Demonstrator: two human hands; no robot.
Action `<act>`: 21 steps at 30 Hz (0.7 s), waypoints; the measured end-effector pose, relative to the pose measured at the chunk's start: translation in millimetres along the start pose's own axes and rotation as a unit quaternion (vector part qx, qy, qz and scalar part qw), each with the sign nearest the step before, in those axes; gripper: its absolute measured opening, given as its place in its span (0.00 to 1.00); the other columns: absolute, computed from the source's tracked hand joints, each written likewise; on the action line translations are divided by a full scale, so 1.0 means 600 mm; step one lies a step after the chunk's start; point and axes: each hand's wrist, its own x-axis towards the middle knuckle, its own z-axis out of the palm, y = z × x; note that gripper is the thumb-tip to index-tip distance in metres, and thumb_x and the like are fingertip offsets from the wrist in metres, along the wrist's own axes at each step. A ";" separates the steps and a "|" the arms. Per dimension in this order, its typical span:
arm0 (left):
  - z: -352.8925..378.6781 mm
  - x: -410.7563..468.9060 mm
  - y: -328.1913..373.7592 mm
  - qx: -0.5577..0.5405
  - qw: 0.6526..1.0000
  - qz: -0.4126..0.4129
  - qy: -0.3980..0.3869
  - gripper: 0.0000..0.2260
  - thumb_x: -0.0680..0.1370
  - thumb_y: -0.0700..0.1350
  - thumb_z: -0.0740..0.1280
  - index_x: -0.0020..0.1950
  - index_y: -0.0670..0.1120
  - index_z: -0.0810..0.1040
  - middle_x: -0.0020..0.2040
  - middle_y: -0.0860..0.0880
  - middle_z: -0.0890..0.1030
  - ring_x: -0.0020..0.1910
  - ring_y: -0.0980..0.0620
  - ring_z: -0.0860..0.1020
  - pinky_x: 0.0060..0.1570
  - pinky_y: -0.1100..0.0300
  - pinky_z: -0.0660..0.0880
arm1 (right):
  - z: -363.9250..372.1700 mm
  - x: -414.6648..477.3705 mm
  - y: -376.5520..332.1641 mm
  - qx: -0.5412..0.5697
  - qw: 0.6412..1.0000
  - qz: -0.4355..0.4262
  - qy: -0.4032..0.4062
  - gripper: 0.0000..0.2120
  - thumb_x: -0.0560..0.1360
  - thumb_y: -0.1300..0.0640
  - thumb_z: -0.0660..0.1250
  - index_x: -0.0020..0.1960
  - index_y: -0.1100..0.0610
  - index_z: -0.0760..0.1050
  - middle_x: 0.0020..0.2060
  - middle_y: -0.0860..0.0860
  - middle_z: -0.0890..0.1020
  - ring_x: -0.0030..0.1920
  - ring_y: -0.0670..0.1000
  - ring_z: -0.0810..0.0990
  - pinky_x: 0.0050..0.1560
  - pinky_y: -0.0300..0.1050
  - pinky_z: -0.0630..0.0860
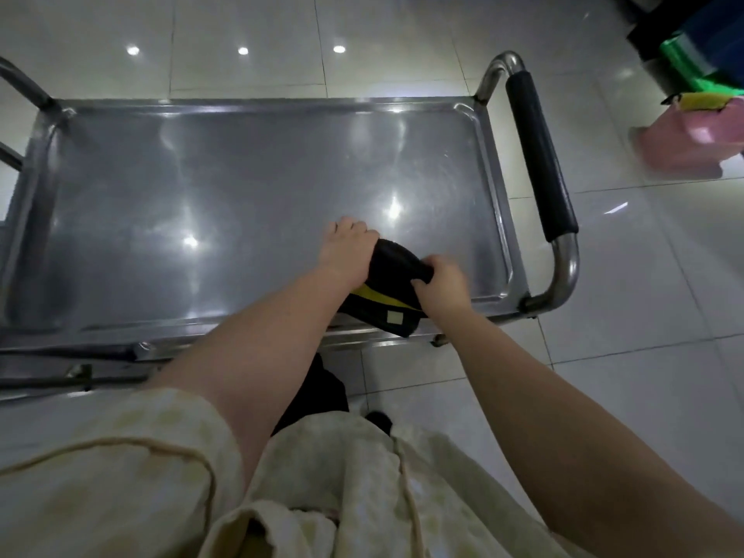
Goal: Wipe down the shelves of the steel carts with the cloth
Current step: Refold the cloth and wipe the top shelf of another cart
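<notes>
A glossy white tiled floor filled the frame. Across the middle stood a rectangular steel cart, its flat top shelf shiny with faint swirling streaks at the right. A black padded push handle ran down the cart's right end. A pink plastic stool sat at the right edge of the frame.

At the shelf's near edge, right of centre, both hands held a bunched black and yellow cloth. The left hand curled over its far end; the right hand pinched a gathered fold. The cloth looked readied rather than spread for wiping. Wiping seemed partly done at most; any lower shelves were hidden.
</notes>
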 end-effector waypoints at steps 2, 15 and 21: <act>0.000 -0.040 -0.009 -0.024 0.997 -0.028 0.069 0.09 0.76 0.45 0.65 0.56 0.51 0.77 0.55 0.49 0.76 0.57 0.47 0.67 0.51 0.55 0.56 | -0.019 -0.014 -0.005 0.030 0.999 -0.027 -0.001 0.09 0.75 0.62 0.68 0.55 0.56 0.78 0.46 0.50 0.79 0.47 0.51 0.78 0.45 0.42 0.73; -0.120 -0.338 -0.087 -0.405 0.874 -0.190 0.190 0.11 0.69 0.51 0.76 0.45 0.59 0.75 0.42 0.62 0.78 0.43 0.62 0.76 0.40 0.66 0.72 | -0.062 -0.167 -0.119 0.116 0.959 -0.259 0.023 0.08 0.75 0.66 0.68 0.49 0.55 0.77 0.49 0.51 0.75 0.48 0.45 0.71 0.49 0.20 0.61; -0.101 -0.455 -0.158 -0.501 0.834 -0.176 0.151 0.14 0.70 0.39 0.76 0.46 0.56 0.78 0.42 0.58 0.81 0.39 0.66 0.77 0.41 0.70 0.74 | 0.009 -0.260 -0.154 0.137 0.958 -0.252 0.028 0.08 0.75 0.66 0.68 0.52 0.57 0.78 0.49 0.49 0.76 0.50 0.42 0.72 0.53 0.23 0.65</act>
